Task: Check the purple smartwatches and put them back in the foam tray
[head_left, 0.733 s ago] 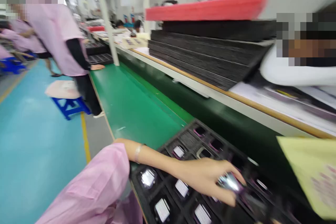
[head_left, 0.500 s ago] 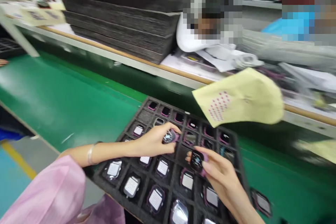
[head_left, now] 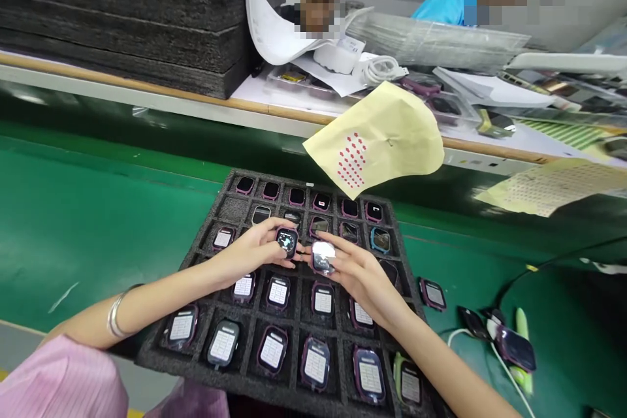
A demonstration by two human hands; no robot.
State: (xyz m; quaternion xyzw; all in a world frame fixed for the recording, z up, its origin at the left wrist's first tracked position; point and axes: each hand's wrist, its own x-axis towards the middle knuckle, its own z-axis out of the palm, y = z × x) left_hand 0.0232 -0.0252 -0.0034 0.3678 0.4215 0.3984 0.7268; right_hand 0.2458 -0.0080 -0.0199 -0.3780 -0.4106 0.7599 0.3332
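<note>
My left hand (head_left: 267,243) is closed round a smartwatch (head_left: 287,242) whose lit screen shows a watch face. Close beside it, my right hand (head_left: 350,264) grips a second smartwatch (head_left: 322,257), its screen white with glare. Both are held above a black foam tray (head_left: 235,209) divided into square compartments. Several strapless watches lie in these, mostly with purple frames. Those in the near rows, such as one watch (head_left: 273,348), show white lit screens, while the far row has mostly dark screens. A blue-framed watch (head_left: 381,240) lies at the tray's right side. My forearms hide some compartments.
Right of the tray, a watch (head_left: 433,294) lies on the green bench (head_left: 443,261), with another watch (head_left: 516,347) and cables beyond. Yellow paper (head_left: 392,137) hangs from the shelf edge over the tray. Stacked black foam (head_left: 147,19) stands behind; two people are across the shelf.
The view has swung right and steadied. My hands have come closer together, each still holding its watch, and glare now covers the right one's screen.
</note>
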